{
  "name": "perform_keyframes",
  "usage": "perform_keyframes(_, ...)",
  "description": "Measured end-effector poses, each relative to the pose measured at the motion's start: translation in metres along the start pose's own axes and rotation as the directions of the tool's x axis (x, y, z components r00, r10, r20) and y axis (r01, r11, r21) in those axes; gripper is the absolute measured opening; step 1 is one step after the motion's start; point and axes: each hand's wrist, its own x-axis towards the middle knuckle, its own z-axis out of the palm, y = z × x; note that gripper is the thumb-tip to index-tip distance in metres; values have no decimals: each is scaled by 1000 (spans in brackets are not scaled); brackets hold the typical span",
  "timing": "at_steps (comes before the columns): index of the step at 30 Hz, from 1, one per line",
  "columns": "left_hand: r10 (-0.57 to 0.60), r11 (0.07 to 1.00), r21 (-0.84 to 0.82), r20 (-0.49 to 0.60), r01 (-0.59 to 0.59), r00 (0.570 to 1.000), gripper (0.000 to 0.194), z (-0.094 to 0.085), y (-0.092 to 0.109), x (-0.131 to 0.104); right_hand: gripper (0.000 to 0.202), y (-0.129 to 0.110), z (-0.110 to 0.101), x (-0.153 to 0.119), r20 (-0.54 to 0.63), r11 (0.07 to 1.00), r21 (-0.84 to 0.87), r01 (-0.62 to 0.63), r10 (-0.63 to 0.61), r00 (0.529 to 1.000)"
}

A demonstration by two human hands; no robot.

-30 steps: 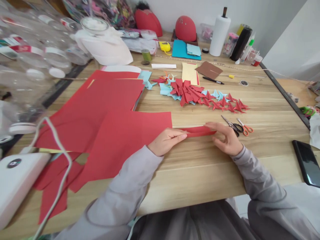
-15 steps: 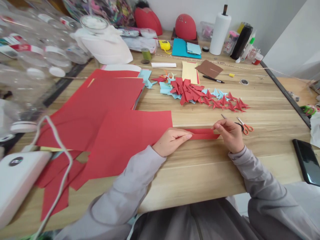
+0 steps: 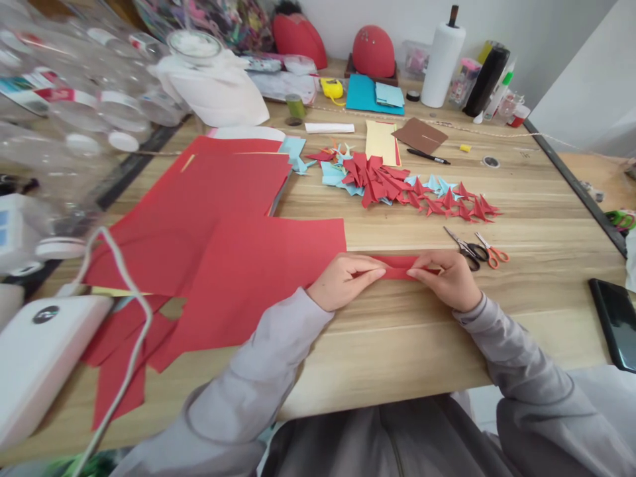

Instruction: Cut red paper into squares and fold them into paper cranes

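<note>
A narrow folded strip of red paper (image 3: 397, 271) lies lengthwise between my hands, over the wooden table. Its left end is pinched between the thumb and fingers of my left hand (image 3: 348, 279). My right hand (image 3: 447, 278) grips the strip further right, and its fingers cover that end. A long crease separates the strip's near and far layers. Left of my hands rests a large red paper sheet (image 3: 268, 285), its right corner close to my left hand. Black-handled scissors (image 3: 470, 248) and orange-handled scissors (image 3: 491, 252) lie just beyond my right hand.
Folded red paper pieces (image 3: 377, 179) spread across the mid-table among light blue ones. More red sheets (image 3: 223, 192) are stacked at left, near a white device with a cable (image 3: 54, 358) and plastic bottles (image 3: 74, 106). A black phone (image 3: 613, 321) lies at the right edge.
My right hand has moved left along the strip, closer to my left hand, and now pinches its near layer. The black-handled scissors show more fully. The view has shifted slightly.
</note>
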Motion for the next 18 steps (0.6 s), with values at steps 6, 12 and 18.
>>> perform_keyframes(6,275,919,313,-73,-240,959,13,11,6,-3,17,-1,4,-1,34,930,-191,312,-312,949)
perform_keyframes(12,421,773,525,-4,-356,907,18,9,5,-2,17,3,0,0,87,897,-225,380,-370,925)
perform_keyframes(18,341,880,431,-281,-199,897,11,-8,5,2,10,4,-11,3,-43,940,-166,297,-308,951)
